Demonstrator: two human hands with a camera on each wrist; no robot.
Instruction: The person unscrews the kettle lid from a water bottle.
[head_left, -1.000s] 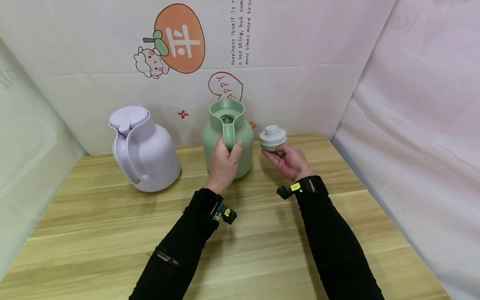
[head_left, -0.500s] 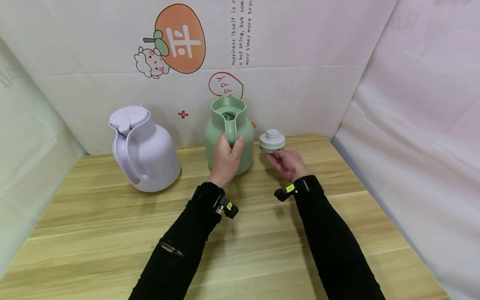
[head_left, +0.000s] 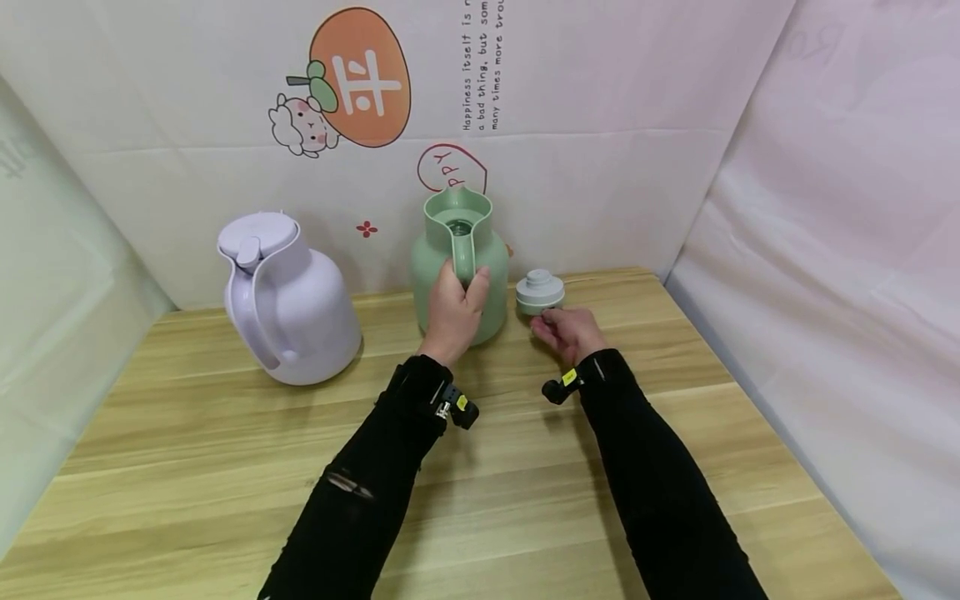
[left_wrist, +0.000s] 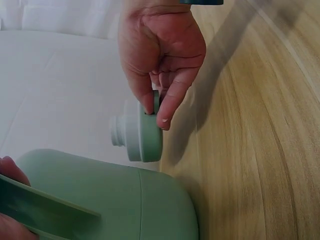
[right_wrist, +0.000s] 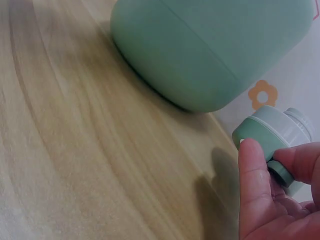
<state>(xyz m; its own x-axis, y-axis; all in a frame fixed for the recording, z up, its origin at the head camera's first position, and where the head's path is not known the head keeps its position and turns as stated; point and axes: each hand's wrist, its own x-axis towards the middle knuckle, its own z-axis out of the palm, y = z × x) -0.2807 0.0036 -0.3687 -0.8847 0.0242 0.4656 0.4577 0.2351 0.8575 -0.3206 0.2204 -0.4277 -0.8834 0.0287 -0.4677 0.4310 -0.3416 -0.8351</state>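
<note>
A green thermos jug (head_left: pixel 491 287) stands upright near the back of the table, its mouth uncovered. My left hand (head_left: pixel 453 312) grips the jug's handle (head_left: pixel 462 250). To the right of the jug, my right hand (head_left: pixel 570 333) pinches the small tab (right_wrist: pixel 281 172) of a lid (head_left: pixel 540 292) between thumb and fingers. This lid is green below and pale grey above, held upside down with its threaded grey plug facing up. In the left wrist view the lid (left_wrist: pixel 145 132) hangs just above the table, apart from the jug.
A lilac thermos jug (head_left: pixel 315 308) with its lid on stands at the left of the wooden table (head_left: pixel 480 500). A printed white cloth (head_left: pixel 600 125) hangs behind the table, close to the green jug. More white cloth (head_left: pixel 847 292) borders the right side.
My right hand has lowered the lid toward the table and slightly left, nearer the jug. The green jug has shifted a little back and right with my left hand on its handle.
</note>
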